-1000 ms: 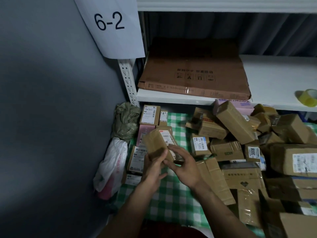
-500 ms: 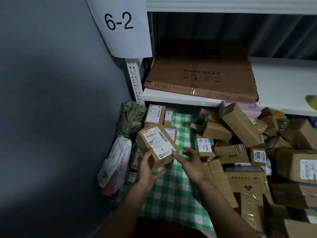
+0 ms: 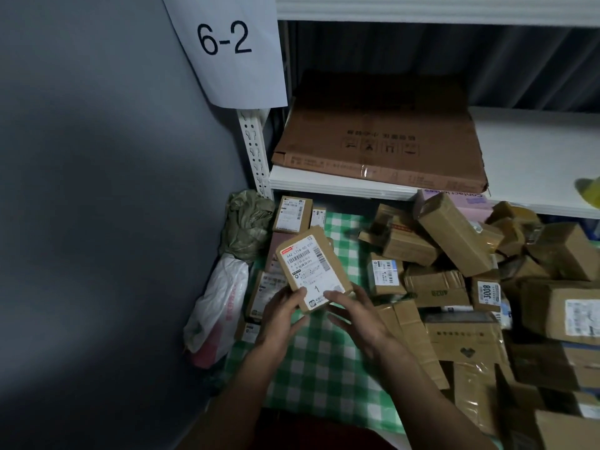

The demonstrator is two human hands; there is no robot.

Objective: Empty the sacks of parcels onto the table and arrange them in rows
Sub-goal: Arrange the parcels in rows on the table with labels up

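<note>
Left hand [image 3: 279, 316]: grasping a small brown parcel [image 3: 313, 271] at its near left corner, thumb on the label face, fingers curled beneath. Right hand [image 3: 357, 316]: released, with fingers straight and spread and the thumb tip against the parcel's near right corner. Whether those fingers touch the underside cannot be determined.

The parcel is held tilted above the table [image 3: 324, 368], which is covered by a green-and-white checked cloth. Its white shipping label faces up and shows a red tab at the far left corner, barcodes and a printed "1".

Left edge of table: parcels lie one behind another along the edge. A labelled carton [image 3: 292, 214] is at the far end with a narrow labelled box [image 3: 318, 217] just beside it. A pink packet [image 3: 276, 251] is partly hidden behind the held parcel, and a flat labelled parcel [image 3: 266, 293] lies nearer, beside the left hand.

Right half of table: a jumbled heap of brown cartons [image 3: 454, 254] lying at all angles and overlapping. One small carton [image 3: 486, 292] bears a tag reading "3008".

Off the table's left edge, against the grey wall: a crumpled olive sack [image 3: 246, 222], and nearer the camera, touching it, a white plastic bag [image 3: 217, 306].

Above the table: a white shelf [image 3: 535, 157] carries a flattened cardboard box [image 3: 380, 141] lying flat, its near edge over the shelf lip. A paper sign [image 3: 227, 43] marked "6-2" hangs at the shelf's perforated upright — its lower corner overlaps the post
</note>
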